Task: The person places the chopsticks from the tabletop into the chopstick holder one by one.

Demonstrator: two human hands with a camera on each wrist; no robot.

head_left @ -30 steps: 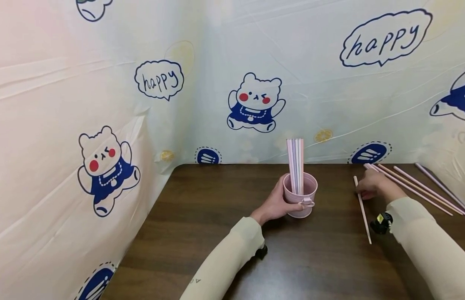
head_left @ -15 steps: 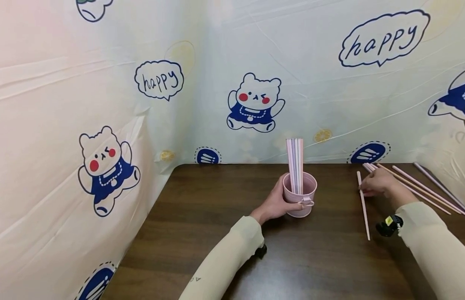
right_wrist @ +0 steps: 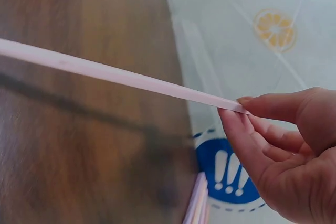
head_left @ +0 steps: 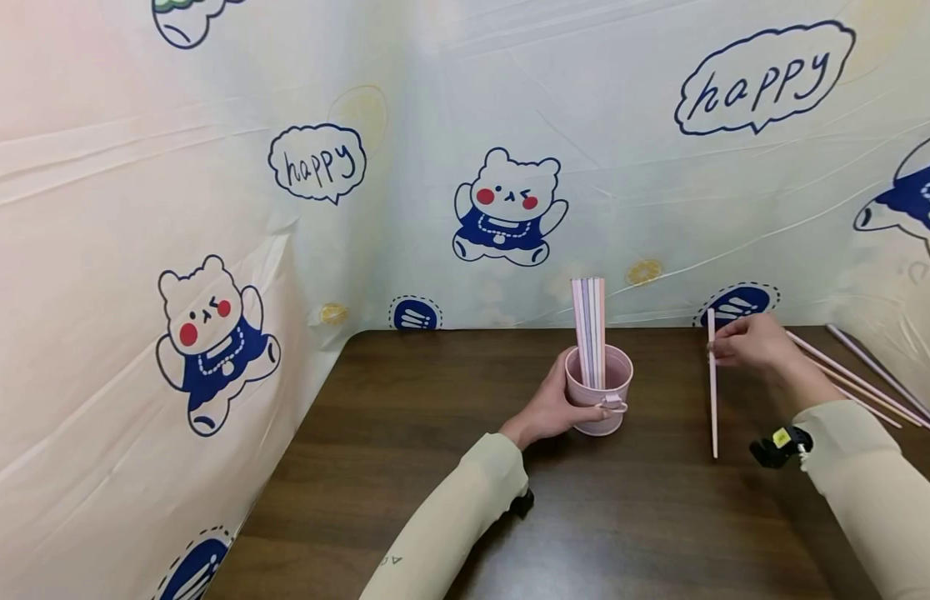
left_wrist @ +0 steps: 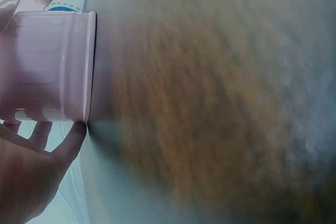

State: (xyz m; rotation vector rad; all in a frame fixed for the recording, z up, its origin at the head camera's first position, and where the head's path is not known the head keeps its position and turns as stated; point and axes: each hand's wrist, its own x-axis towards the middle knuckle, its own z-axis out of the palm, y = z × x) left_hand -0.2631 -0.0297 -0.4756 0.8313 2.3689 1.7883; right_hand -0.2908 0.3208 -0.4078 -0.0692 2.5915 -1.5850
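Note:
A small pink bucket (head_left: 600, 417) stands upright on the table, with a bundle of pastel straws (head_left: 589, 325) rising from it. My left hand (head_left: 546, 407) grips its side, thumb toward the front near the handle. In the left wrist view the fingers (left_wrist: 71, 142) press against the bucket wall (left_wrist: 39, 61). Off to the right, my right hand (head_left: 757, 343) pinches a single pale pink straw (head_left: 714, 408) near its upper part. The right wrist view shows thumb and fingertips on this straw (right_wrist: 105, 72), its shadow falling on the table beneath.
Several loose straws (head_left: 870, 387) in pink, orange and purple lie slantwise at the table's right side, partly behind the right hand. A printed curtain (head_left: 405, 183) hangs along the back and left edges of the brown wooden table (head_left: 435, 375).
My right hand has raised the pink straw and shifted it toward the back, turning it nearly upright in the head view. The left hand and bucket have stayed in place.

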